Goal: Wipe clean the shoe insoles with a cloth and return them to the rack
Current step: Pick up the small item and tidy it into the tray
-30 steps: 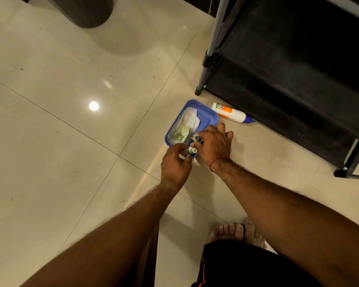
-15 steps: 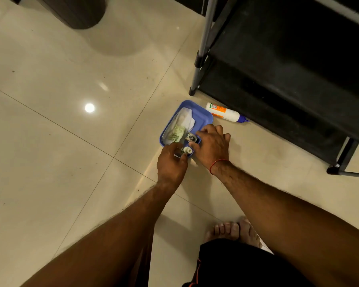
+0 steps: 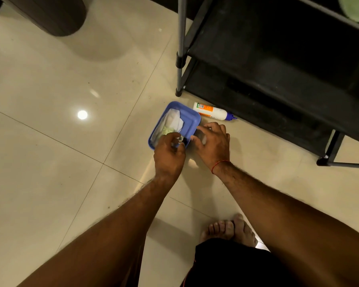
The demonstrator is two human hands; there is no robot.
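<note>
Curled low over the floor, the left grip (image 3: 169,156) sits at the 6 o'clock end of a blue tray (image 3: 192,121), thumb and fingers pinching a small shiny object (image 3: 181,139) that is too tiny and half-covered to identify. At 3 o'clock of it, just apart, the right grip (image 3: 212,145) hovers by the tray's right edge with bent fingers. A grey, motion-blurred patch shows under those fingers, and I cannot tell whether they grasp anything or are merely bent. A red thread (image 3: 220,165) circles the right wrist. Inside the tray, toward its 11 o'clock end, lies the white cloth (image 3: 173,120), crumpled, and a pale greenish scrap (image 3: 167,130) at its near edge is partly hidden by the left knuckles. At 2 o'clock of the tray, just beside its corner, a white bottle (image 3: 212,111) with an orange label and blue nozzle lies on its side on the floor (image 3: 50,162). Behind it, from 12 to 3 o'clock of the view, stands the black rack (image 3: 278,59), its shelves so dark that nothing on them can be read. A pale green rounded shape (image 3: 356,7) sits on its upper level at 1 o'clock, cut off by the picture's edge, and too little of it shows to say what it is. At 11 o'clock a dark round object (image 3: 50,13) is also cropped by the top edge. At 5 o'clock, bare toes (image 3: 228,228) peek out between the forearms, with black shorts (image 3: 226,266) below.
</note>
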